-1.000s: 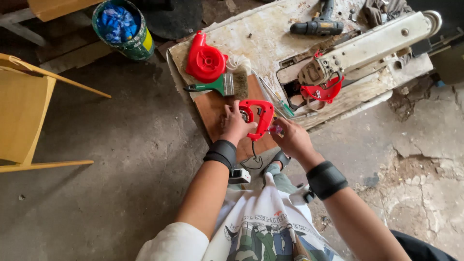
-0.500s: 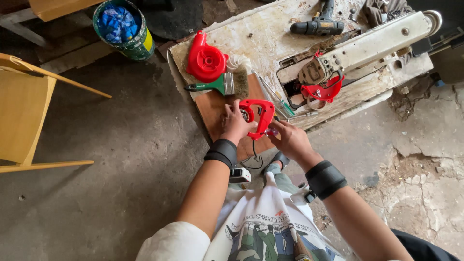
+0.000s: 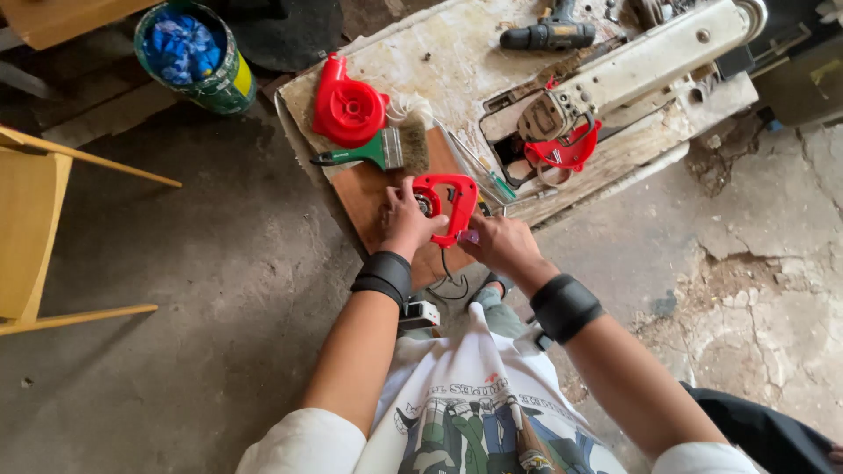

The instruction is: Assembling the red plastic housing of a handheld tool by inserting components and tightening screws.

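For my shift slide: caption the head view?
Both hands, left hand and right hand, grip a red tool housing over a wooden board.

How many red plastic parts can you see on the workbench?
3: a round red housing beside the brush, a red handle piece held by left hand and right hand, and a red part under the machine. Others may be hidden.

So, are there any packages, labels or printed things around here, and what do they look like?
Can: top left on the floor, round, green wrapper with a yellow patch, blue scraps inside.
Shirt print: bottom centre, on the person's white shirt, green and brown drawing under dark lettering.
No screens or signs.
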